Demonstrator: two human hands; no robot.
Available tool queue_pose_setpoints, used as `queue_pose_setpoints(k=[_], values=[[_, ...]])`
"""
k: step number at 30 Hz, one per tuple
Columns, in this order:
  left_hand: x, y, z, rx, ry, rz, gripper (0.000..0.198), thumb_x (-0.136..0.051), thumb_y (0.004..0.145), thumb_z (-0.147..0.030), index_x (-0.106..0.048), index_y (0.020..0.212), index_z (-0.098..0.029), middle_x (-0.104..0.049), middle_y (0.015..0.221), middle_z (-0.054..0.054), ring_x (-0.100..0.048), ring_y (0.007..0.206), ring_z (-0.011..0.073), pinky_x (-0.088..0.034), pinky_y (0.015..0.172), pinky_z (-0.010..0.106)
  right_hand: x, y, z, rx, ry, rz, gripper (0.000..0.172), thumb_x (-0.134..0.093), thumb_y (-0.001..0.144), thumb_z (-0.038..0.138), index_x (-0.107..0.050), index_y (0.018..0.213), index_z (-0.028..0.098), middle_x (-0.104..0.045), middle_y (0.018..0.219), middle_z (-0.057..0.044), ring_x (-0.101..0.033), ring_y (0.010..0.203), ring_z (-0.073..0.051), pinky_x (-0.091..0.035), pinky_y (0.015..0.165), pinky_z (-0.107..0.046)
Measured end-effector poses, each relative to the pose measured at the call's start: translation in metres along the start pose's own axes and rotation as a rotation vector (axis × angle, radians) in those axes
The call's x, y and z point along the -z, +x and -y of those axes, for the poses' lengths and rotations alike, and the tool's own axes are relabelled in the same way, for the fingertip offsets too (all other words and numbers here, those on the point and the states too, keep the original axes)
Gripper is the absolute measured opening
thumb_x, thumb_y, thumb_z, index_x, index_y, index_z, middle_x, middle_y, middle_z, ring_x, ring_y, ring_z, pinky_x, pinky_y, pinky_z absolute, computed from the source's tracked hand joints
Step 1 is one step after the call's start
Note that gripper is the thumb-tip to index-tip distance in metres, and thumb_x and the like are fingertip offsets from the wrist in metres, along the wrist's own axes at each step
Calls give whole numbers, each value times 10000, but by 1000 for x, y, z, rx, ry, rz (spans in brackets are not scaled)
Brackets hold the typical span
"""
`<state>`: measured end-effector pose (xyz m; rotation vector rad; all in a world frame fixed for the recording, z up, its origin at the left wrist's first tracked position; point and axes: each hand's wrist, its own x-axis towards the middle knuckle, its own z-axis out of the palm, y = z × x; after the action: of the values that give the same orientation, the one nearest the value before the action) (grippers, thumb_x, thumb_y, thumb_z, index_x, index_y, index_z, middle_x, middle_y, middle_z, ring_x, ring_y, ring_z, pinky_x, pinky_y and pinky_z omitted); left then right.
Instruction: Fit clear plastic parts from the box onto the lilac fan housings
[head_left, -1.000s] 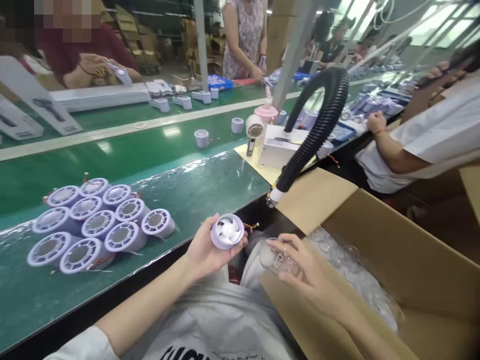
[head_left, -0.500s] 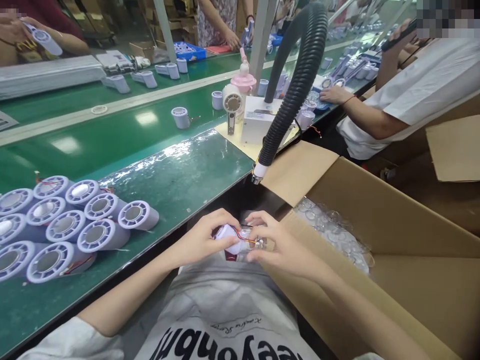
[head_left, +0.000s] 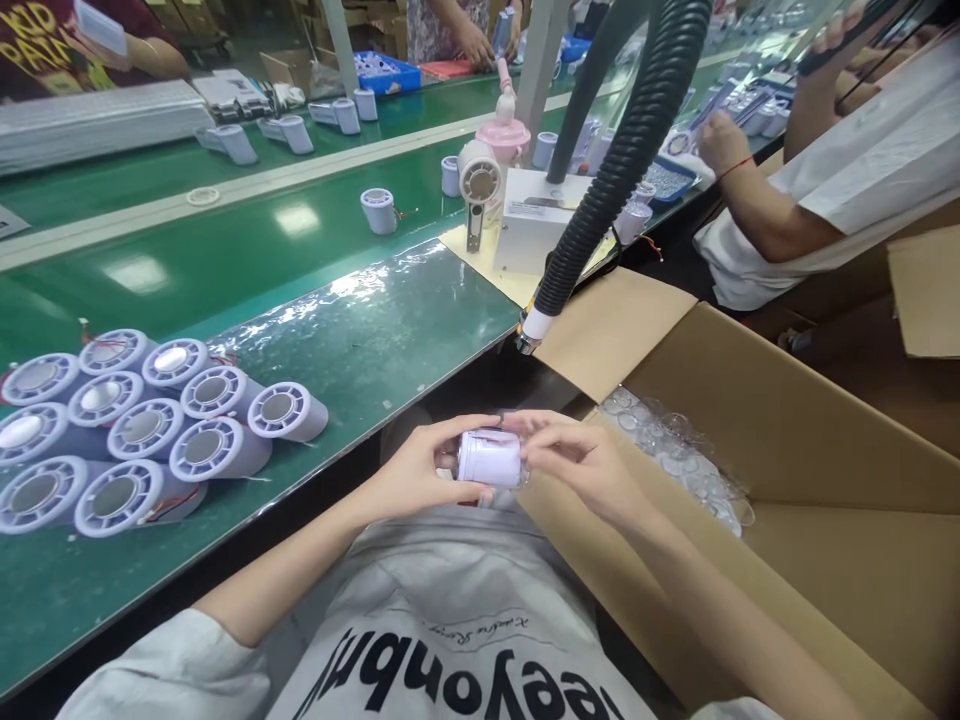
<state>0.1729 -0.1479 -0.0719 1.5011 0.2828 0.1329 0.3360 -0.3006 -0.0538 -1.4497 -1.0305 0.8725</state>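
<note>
A lilac cylindrical fan housing [head_left: 489, 460] lies sideways in front of my body, just off the bench edge. My left hand [head_left: 420, 466] is wrapped round its left end, with the thumb below and the fingers above. Around the housing's right end shows a clear plastic cover [head_left: 523, 475]. The bent fingers of my right hand [head_left: 581, 460] close on that end and hide part of the cover. On the bench to the left stand several similar lilac housings [head_left: 206, 450], with round grey discs in their slotted tops and thin red wires on some.
An open cardboard box [head_left: 825, 415] at my right holds many clear plastic pieces [head_left: 679, 455]. A black corrugated hose [head_left: 622, 170] arches down from a white box [head_left: 536, 225]. Beside it stands a white handheld fan [head_left: 478, 185]. Co-workers sit along the green conveyor [head_left: 247, 225].
The housing has been turned and now lies level with its smooth side up. The red and yellow wires and connector that showed near my right fingers are out of sight. The view has shifted slightly.
</note>
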Motion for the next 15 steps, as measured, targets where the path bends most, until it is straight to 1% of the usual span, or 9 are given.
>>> queue_pose_setpoints(k=[1,3,4,6,8,9,12,15], values=[[0,-1,1,14,-55,-12,664,-804,677,-221,-551,1288,-279,-580,1323,81,-625,1079,221,-503,935,337,1,-2,-2,66,-80,36,168,-756,770,332,-739,907,236,-622,1238,-78,-581,1155,-279,-521,926,-401],[0,-3,2,33,-131,-32,630,-792,695,-211,-553,1274,-280,-577,1322,70,-613,1099,215,-498,939,328,2,-7,-5,195,-261,86,369,-791,746,273,-688,1100,263,-557,1347,-79,-536,1229,-286,-455,1030,-436],[0,-4,2,45,-149,-29,627,-788,700,-212,-551,1276,-277,-585,1307,71,-609,1103,219,-502,929,326,3,-10,-6,241,-328,96,402,-778,764,258,-659,1148,266,-547,1361,-82,-533,1235,-282,-440,1049,-445],[1,-6,1,67,-130,2,667,-795,690,-220,-536,1302,-278,-599,1283,80,-621,1076,229,-526,873,316,4,-14,-7,277,-375,107,384,-741,806,265,-625,1172,261,-569,1337,-86,-544,1226,-281,-440,1052,-457],[1,-7,-3,48,-78,37,726,-810,668,-214,-520,1330,-293,-581,1317,88,-628,1068,240,-538,843,312,5,-16,-7,234,-342,124,393,-734,814,297,-598,1180,259,-574,1332,-84,-551,1218,-288,-462,1033,-461],[2,-8,-6,22,-54,51,750,-819,653,-204,-520,1334,-301,-564,1345,87,-624,1085,247,-536,858,317,6,-16,-6,199,-308,131,398,-734,814,305,-588,1182,262,-572,1334,-79,-556,1211,-286,-476,1020,-455],[1,-8,-12,-59,-23,71,755,-825,640,-169,-540,1322,-320,-535,1393,72,-583,1179,256,-490,972,347,6,-16,-2,96,-193,151,419,-740,810,297,-562,1189,278,-575,1326,-61,-582,1176,-265,-509,987,-426],[0,-9,-14,-93,-7,76,732,-818,649,-160,-552,1312,-324,-543,1387,69,-563,1213,261,-466,1010,371,5,-17,2,34,-110,157,421,-741,807,288,-553,1183,275,-607,1267,-60,-601,1139,-259,-512,979,-435]])
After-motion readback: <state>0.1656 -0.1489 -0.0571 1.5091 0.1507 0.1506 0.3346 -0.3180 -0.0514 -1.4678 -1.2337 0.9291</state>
